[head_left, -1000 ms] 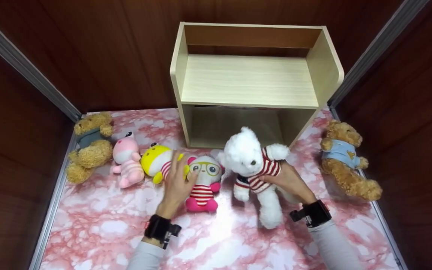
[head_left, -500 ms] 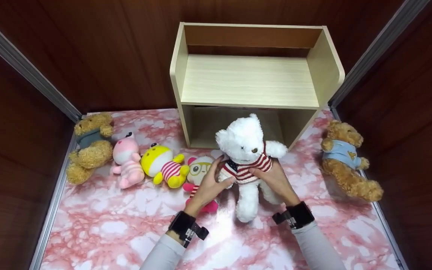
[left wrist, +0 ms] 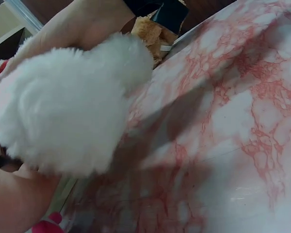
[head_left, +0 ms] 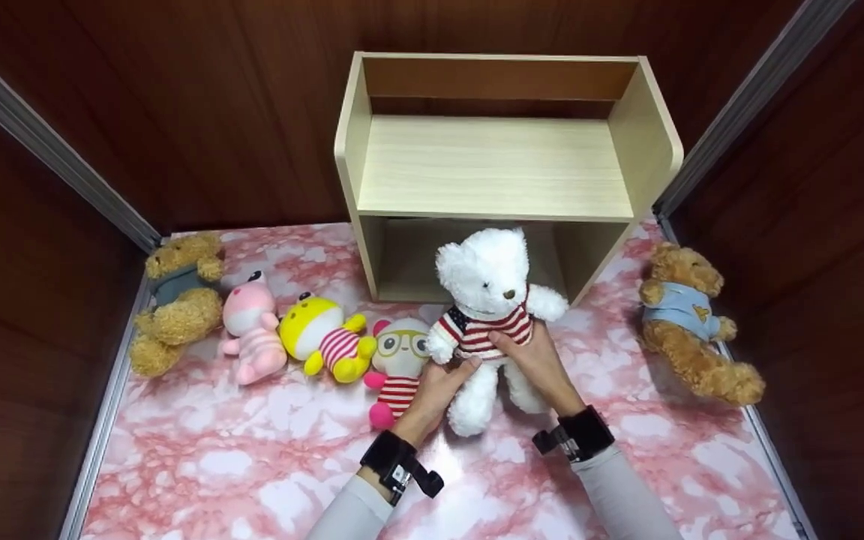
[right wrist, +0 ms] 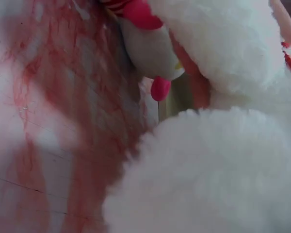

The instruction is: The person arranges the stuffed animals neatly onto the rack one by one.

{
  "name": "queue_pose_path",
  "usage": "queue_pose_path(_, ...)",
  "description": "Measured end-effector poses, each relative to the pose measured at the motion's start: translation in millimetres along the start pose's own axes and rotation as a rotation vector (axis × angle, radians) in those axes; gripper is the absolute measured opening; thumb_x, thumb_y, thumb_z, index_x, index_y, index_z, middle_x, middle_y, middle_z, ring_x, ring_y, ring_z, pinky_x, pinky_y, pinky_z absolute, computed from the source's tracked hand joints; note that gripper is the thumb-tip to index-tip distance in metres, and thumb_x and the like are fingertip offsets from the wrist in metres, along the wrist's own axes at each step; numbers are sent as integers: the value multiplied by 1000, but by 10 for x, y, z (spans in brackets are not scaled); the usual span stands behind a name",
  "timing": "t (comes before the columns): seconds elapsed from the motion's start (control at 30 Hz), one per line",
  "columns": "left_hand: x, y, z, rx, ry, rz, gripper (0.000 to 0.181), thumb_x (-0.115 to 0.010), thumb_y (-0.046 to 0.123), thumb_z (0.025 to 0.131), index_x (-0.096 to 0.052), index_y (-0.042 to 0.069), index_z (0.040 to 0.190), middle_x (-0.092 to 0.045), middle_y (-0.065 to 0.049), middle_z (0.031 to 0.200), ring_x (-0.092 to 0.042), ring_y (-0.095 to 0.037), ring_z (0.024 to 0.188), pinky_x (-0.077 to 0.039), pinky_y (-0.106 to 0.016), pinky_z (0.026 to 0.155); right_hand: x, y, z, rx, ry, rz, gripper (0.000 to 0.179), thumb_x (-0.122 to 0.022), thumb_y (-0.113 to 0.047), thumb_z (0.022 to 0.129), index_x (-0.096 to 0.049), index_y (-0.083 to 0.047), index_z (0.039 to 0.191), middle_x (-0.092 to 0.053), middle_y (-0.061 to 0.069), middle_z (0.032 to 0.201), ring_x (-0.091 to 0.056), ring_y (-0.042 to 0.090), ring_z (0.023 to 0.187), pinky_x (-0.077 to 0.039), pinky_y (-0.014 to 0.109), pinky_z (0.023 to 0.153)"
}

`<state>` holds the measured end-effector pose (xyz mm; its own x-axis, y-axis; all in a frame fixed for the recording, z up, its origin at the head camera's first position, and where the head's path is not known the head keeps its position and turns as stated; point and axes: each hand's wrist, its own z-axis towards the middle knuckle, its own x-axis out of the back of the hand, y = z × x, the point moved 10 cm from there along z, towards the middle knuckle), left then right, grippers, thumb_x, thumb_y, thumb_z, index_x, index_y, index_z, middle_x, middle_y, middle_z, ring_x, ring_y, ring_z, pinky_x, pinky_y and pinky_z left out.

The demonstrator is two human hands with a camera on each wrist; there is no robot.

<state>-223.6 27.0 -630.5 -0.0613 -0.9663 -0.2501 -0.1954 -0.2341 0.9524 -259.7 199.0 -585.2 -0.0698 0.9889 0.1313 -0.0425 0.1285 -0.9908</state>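
A white teddy bear [head_left: 481, 274] in a red-striped sweater is held upright in front of the shelf, facing me. My right hand [head_left: 541, 364] grips its torso from the right, thumb across the sweater. From the left, my left hand [head_left: 439, 394] holds it low at the side near the hip, thumb in front; its other fingers are hidden behind the bear. White fur of the legs [left wrist: 63, 111] fills much of the left wrist view. Just left of the bear lies a panda plush [head_left: 398, 382] with yellow glasses, partly covered by my left hand.
Behind the bear stands a two-tier wooden shelf [head_left: 496, 169]. Leftward lie a yellow plush [head_left: 327, 337], a pink plush [head_left: 254, 330] and a brown teddy bear [head_left: 181, 300]. Another brown bear [head_left: 691, 322] in a blue shirt lies right. Dark wooden walls enclose the pink marbled surface [head_left: 237, 457].
My left hand has moved right from beside the yellow and panda plushes onto the white bear. The bear has been turned more upright and shifted slightly left.
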Motion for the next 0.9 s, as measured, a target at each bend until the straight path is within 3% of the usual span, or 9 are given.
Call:
queue_pose_path(0.17, 62, 44, 23, 2, 48, 26, 40, -76, 15, 94, -61, -5, 125, -67, -4, 107, -60, -12, 97, -50, -28, 91, -41, 16, -33, -15, -23, -97, 40, -78, -35, 93, -69, -12, 123, -73, 5, 113, -69, 23, 105, -51, 41, 99)
queue_pose_path(0.43, 233, 167, 107, -42, 68, -28, 39, -74, 12, 96, -59, -6, 127, -69, -8, 114, -63, -17, 106, -50, -30, 100, -148, 65, -129, -31, -138, -258, 53, -77, -37, 94, -62, -9, 137, -69, 7, 129, -64, 26, 120, -48, 46, 107)
queue_pose_path(0.53, 275, 172, 125, -43, 62, -24, 40, -73, 12, 96, -59, -6, 128, -70, -9, 117, -63, -18, 109, -48, -31, 103, -120, 88, -128, -57, -136, -292, 54, -74, -40, 96, -62, -10, 139, -68, 9, 132, -62, 28, 124, -46, 49, 109)
queue_pose_path(0.73, 272, 162, 136, -62, 38, -33, 40, -71, 12, 97, -57, -5, 130, -68, -8, 119, -61, -17, 113, -46, -31, 105, -124, 87, -64, -65, -105, -170, 48, -75, -33, 96, -64, -8, 136, -70, 9, 128, -64, 26, 121, -46, 43, 108)
queue_pose_path(0.9, 207, 175, 144, -74, -31, 15, 42, -71, 14, 97, -58, -5, 132, -67, -9, 123, -60, -19, 116, -44, -32, 107, -55, 43, -30, -61, -2, -129, 34, -76, -18, 95, -70, 0, 124, -73, 11, 114, -67, 22, 105, -51, 31, 98)
